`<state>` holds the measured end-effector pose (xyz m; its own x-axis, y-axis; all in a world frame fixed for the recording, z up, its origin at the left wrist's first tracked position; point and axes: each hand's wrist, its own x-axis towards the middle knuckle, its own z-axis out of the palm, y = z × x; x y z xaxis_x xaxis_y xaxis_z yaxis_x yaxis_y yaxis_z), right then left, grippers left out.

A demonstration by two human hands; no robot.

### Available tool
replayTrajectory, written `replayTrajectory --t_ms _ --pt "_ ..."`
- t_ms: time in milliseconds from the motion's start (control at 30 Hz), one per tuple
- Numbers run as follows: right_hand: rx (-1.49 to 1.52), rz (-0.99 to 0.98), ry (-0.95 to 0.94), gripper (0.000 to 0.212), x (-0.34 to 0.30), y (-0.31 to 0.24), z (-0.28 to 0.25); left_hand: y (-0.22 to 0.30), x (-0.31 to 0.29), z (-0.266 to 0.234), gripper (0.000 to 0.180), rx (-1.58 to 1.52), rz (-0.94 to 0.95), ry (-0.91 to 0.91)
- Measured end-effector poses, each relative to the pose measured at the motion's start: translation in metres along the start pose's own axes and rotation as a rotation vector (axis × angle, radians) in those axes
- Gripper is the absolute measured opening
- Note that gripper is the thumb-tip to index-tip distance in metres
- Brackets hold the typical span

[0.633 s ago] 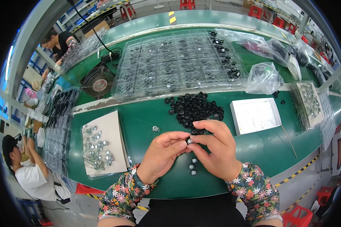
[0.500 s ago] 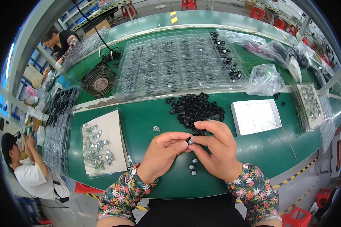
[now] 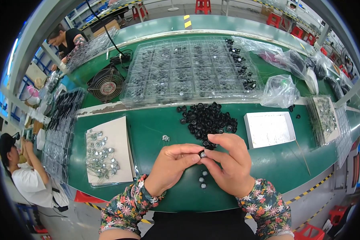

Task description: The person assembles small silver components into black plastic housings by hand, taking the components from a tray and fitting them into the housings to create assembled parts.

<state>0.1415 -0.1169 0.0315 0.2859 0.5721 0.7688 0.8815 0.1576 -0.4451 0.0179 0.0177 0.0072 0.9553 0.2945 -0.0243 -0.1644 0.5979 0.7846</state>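
Observation:
Between my fingertips, just in front of the black pile, is a small round black cap with a silver component (image 3: 203,155) set in it. My left hand (image 3: 173,165) pinches it from the left with thumb and forefinger. From the other side, my right hand (image 3: 233,163) has its thumb and a finger closed on the same piece, its forefinger raised above. Several black round caps (image 3: 206,120) lie heaped beyond my hands. Below the hands sit a few black caps with silver centres (image 3: 203,185). One loose silver component (image 3: 165,138) with thin wires rests left of the pile.
On the left, a cardboard sheet (image 3: 123,138) carries many silver wired components. A white open box (image 3: 285,138) and a thin stick (image 3: 303,157) are at right. Behind stand clear compartment trays (image 3: 188,68), a fan (image 3: 106,86) and a plastic bag (image 3: 280,91). Two people work at left.
Both hands keep their pinch on the cap and have barely shifted. The whole view has tilted slightly.

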Motion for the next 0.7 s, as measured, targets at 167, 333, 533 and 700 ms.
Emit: replayTrajectory --t_ms 167,333,533,700 --pt "-0.092 -0.095 -0.033 0.024 0.0003 -0.0021 -0.0010 0.0019 -0.0019 -0.0012 0.021 -0.059 -0.034 -0.001" --pt "-0.110 -0.116 -0.042 0.028 -0.0017 -0.0019 0.0010 0.0037 -0.0019 0.0013 0.021 -0.044 -0.033 0.011" --pt "-0.096 -0.112 -0.034 0.029 -0.0017 -0.0015 0.0016 0.0047 -0.0020 0.0046 0.020 0.114 0.009 0.043" --pt "0.033 0.015 -0.012 0.030 -0.0028 0.0028 0.0038 0.0053 -0.0013 0.0037 0.019 0.201 0.032 0.039"
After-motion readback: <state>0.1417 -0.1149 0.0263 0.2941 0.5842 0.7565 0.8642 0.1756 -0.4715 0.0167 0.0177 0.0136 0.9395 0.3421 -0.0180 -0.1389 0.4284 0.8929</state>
